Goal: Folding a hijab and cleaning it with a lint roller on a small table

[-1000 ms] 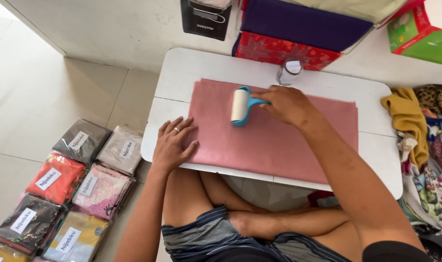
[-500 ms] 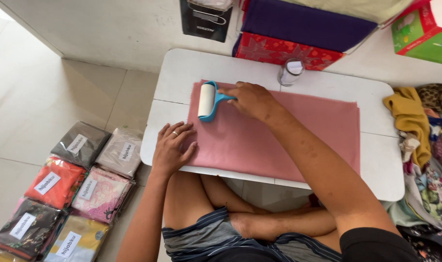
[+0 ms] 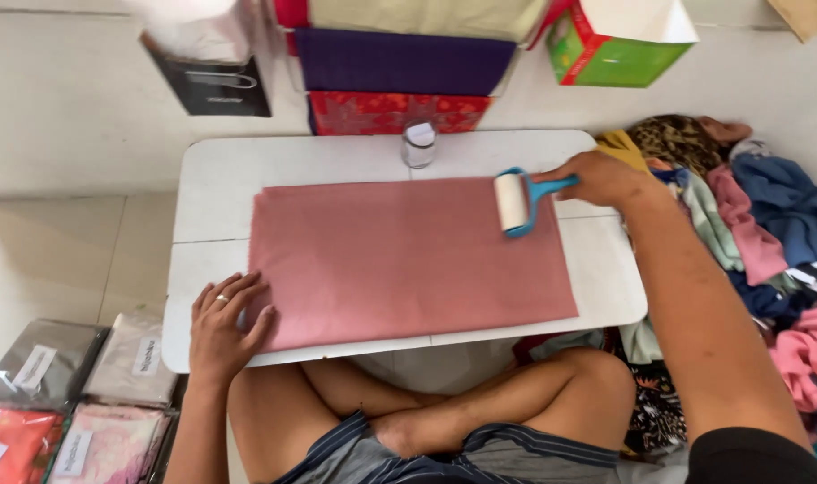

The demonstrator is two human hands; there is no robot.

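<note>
At the far left, on the pale tiled floor, lie several flat clear-plastic packets of folded cloth in grey, beige, orange and pink, each with a white label, just beside the near left corner of the low white rectangular bench. The person's left hand rests palm down with its fingers spread wide on that corner, gripping nothing; the fingertips press the near left edge of the flat dusty-pink rectangular cloth, and a ring shows on one finger. The cloth lies smooth across most of the bench top, its long sides running left to right. Behind it, at the back edge of the bench, stands a small clear glass jar with a white lid, apart from the cloth. Beyond the bench, a black paper bag stands against the wall, and to its right sit stacked purple and red patterned boxes. Towards the right end of the cloth lies the lint roller with a white drum and blue plastic frame, its drum resting on the fabric near the far edge. The right hand is closed around the roller's blue handle. The person sits cross-legged under the bench in dark striped shorts. At the far right, a green and red cardboard box stands above a loose heap of mixed coloured clothes on the floor.
</note>
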